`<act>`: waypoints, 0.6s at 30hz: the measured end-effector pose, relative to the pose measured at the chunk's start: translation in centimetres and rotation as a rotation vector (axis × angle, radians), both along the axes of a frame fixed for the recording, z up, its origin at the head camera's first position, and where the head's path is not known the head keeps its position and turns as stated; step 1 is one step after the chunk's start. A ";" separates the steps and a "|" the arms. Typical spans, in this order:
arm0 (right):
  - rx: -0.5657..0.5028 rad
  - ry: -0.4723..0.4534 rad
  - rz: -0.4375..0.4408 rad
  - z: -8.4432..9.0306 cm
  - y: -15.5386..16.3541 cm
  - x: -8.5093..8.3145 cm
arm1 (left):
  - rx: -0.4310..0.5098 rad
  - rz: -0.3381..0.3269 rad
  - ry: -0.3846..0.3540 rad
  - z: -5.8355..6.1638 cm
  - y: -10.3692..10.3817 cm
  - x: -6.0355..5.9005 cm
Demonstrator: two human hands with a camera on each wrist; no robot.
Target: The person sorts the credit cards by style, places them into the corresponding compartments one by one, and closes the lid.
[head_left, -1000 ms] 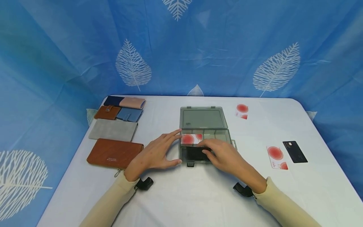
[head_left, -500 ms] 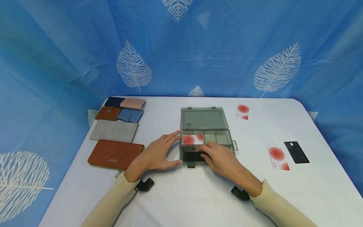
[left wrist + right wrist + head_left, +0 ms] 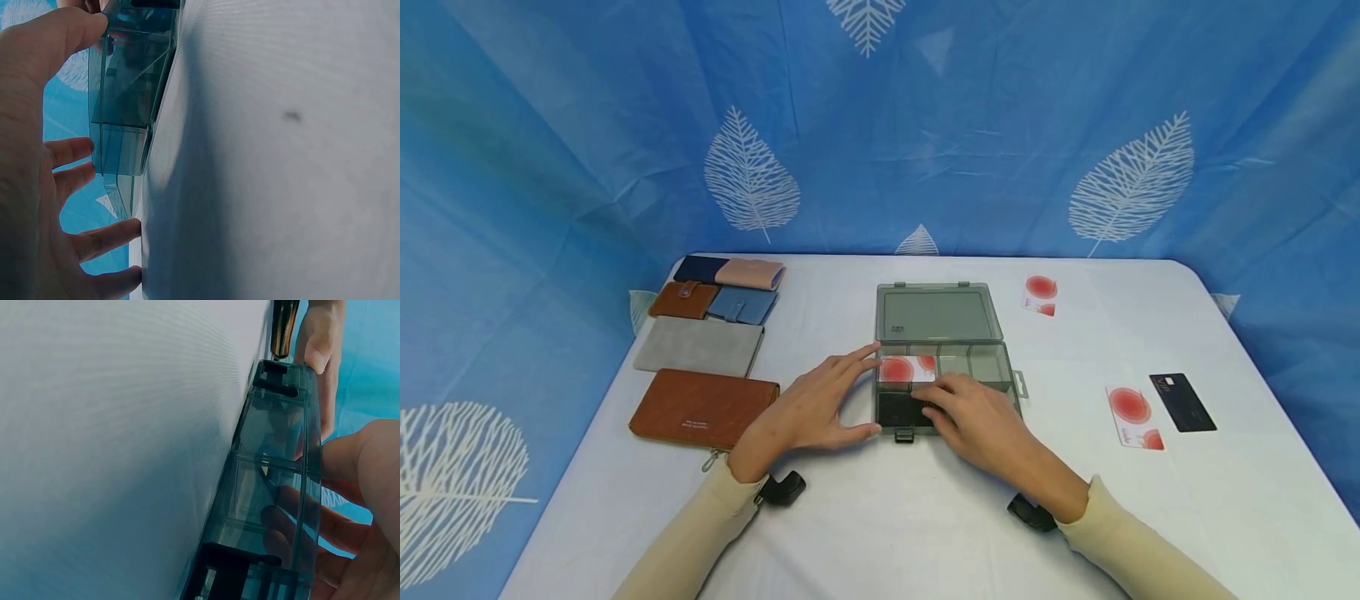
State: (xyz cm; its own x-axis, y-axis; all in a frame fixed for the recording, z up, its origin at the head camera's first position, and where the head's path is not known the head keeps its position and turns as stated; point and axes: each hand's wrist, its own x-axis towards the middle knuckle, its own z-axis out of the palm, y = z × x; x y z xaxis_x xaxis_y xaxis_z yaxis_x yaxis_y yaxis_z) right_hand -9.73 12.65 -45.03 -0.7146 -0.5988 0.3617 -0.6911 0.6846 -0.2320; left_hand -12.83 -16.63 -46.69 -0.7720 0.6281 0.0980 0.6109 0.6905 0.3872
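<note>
A translucent grey-green compartment box (image 3: 1009,362) stands on the table with its lid (image 3: 938,312) laid back. My right hand (image 3: 981,414) reaches into the front compartment, thumb and fingers curled at the right end of a black card (image 3: 898,410). That card lies low in the compartment, its right part hidden by the hand. Behind it, a white card with red circles (image 3: 897,369) lies in the back left compartment. My left hand (image 3: 814,406) spreads its fingers beside the box's left side; in the left wrist view its thumb (image 3: 87,28) touches the box's edge.
To the left lie a brown zip wallet (image 3: 703,408), a grey wallet (image 3: 698,344) and several smaller wallets. To the right are a red-and-white card (image 3: 1131,414), a black card with a chip (image 3: 1182,402) and another red-and-white card (image 3: 1041,295) farther back.
My right hand has moved left and lowered the black card from a raised position into the front compartment. My left hand has stayed beside the box.
</note>
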 end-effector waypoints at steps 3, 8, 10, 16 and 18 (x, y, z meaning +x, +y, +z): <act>0.007 -0.017 -0.009 0.0 -0.1 0.2 | -0.002 0.002 -0.005 -0.1 0.0 0.0; 0.026 -0.071 -0.013 -0.1 -0.4 0.4 | 0.002 0.003 -0.010 0.0 -0.1 0.3; 0.033 -0.090 -0.016 -0.1 -0.4 0.5 | 0.006 0.001 -0.011 0.0 -0.1 0.3; 0.056 -0.138 -0.029 0.0 -0.5 0.6 | 0.018 -0.009 0.005 0.1 -0.1 0.3; 0.066 -0.152 -0.032 0.0 -0.5 0.6 | 0.020 -0.012 0.006 0.2 -0.1 0.3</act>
State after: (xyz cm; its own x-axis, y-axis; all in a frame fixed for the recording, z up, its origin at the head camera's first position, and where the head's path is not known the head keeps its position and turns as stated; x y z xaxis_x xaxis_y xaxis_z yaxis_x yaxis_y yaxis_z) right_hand -9.13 12.18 -45.04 -0.7774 -0.5933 0.2088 -0.6287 0.7231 -0.2860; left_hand -12.57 -16.72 -46.53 -0.7638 0.6350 0.1153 0.6215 0.6754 0.3969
